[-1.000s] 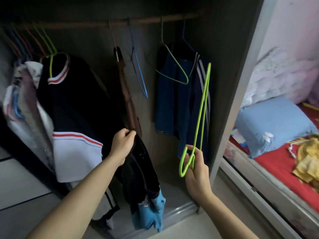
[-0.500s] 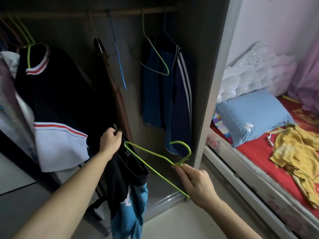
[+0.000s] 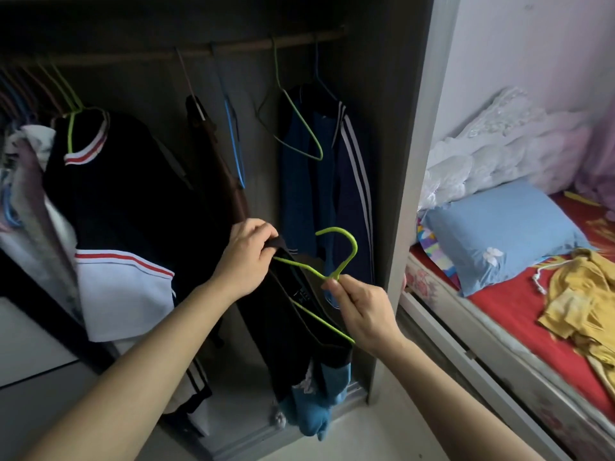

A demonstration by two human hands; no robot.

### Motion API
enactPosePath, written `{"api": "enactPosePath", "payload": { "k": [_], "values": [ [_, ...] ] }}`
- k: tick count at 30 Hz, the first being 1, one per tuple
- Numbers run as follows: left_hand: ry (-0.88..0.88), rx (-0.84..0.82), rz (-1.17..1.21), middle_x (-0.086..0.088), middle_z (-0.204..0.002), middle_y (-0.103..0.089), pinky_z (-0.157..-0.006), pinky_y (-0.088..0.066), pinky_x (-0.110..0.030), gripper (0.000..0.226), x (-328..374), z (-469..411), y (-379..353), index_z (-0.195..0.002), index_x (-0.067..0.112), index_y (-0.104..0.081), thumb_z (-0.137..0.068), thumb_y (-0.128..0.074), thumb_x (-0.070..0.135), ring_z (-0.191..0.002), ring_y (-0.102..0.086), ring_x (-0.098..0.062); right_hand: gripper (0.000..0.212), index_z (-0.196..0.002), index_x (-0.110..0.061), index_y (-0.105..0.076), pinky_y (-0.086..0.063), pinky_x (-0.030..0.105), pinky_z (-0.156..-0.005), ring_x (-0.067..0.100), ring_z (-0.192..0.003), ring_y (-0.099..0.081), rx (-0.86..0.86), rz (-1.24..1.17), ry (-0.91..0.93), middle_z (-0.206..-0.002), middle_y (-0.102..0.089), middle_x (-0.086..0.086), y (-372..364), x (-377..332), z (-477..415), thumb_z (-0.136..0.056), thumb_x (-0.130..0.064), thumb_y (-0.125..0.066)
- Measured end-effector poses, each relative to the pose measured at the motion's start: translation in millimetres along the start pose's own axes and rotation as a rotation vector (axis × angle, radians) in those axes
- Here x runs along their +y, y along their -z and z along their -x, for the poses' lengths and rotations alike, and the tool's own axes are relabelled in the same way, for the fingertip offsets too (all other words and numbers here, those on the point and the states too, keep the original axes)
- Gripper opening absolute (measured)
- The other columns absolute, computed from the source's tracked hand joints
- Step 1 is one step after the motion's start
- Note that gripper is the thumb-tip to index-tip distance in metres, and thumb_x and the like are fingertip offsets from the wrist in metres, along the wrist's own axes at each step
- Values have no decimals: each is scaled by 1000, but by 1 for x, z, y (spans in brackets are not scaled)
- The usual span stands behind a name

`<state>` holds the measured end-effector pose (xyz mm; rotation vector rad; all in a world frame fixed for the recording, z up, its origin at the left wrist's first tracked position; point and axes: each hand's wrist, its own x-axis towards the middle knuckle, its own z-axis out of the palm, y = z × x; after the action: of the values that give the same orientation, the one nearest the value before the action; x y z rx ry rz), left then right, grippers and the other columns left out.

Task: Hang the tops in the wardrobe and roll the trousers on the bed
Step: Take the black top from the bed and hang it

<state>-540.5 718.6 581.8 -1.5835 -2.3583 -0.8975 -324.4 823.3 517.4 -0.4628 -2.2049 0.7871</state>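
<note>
My left hand (image 3: 248, 257) grips the collar edge of a black and blue top (image 3: 299, 354) that hangs down in front of the open wardrobe (image 3: 392, 128). My right hand (image 3: 362, 311) pinches a green wire hanger (image 3: 336, 257) at its neck, hook pointing up. One hanger arm lies inside the top's neck opening, by my left fingers. The wooden rail (image 3: 239, 48) runs across the top of the wardrobe. A yellow garment (image 3: 585, 301) lies crumpled on the red bed (image 3: 519, 314).
On the rail hang a black top with red and white trim (image 3: 116, 207), a navy striped jacket (image 3: 332, 194), an empty blue hanger (image 3: 234, 144) and an empty green hanger (image 3: 299, 128). A blue pillow (image 3: 499, 234) and white bedding (image 3: 499, 151) lie on the bed.
My right hand turned the green hanger from upright to level and slid one arm into the top's neck. My left hand kept its hold and shifted towards the hanger.
</note>
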Motion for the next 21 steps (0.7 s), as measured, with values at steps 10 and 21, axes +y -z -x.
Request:
{"api": "enactPosePath", "payload": {
  "k": [10,21],
  "values": [
    [-157,-77,104,11,-78,-56,-80,-40,-40,6,49,-9,-12,-95,22,-51,-94,-48,18,-80,-54,-18,35,-83,-23,-56,-47,38,-54,11,-60,-52,149,238,42,-70,-50,-10,6,-10,-20,-103,-47,-40],
    [72,90,159,8,-75,-52,-91,-27,-36,6,44,-26,-4,-98,20,-43,-101,-43,14,-74,-48,-9,61,-145,-29,-37,-52,39,-67,27,-87,-66,-356,528,124,-114,-60,-4,-20,20,26,-94,-65,-41]
  ]
}}
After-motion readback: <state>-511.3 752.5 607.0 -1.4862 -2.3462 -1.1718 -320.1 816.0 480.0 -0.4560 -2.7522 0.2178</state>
